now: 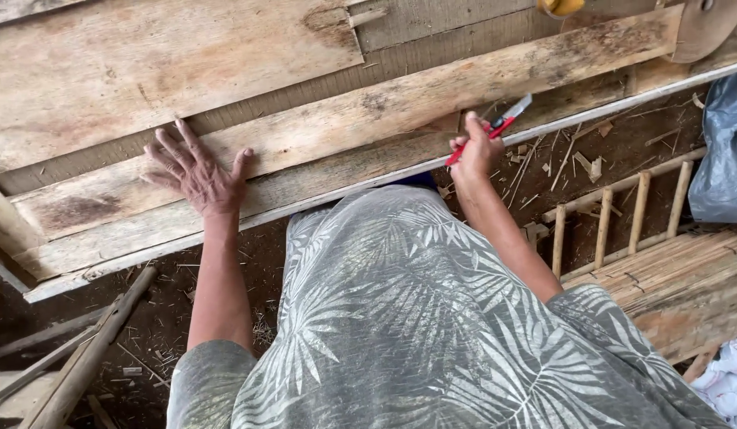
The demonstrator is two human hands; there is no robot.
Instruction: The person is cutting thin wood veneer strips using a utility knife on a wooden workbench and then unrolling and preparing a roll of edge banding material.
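Observation:
My left hand lies flat with fingers spread on a long weathered wooden plank that runs diagonally across the workbench. My right hand is closed around a red-handled utility knife, whose metal blade end points up and right over the plank's near edge. A second plank strip lies just below the first, along the bench's pale front edge. My grey leaf-patterned shirt fills the lower middle of the view.
A broad plywood sheet covers the bench's far left. Right of me stand a bamboo ladder-like frame and slatted bamboo bench. A grey plastic bag hangs at the right edge. Wood scraps and poles litter the dirt floor.

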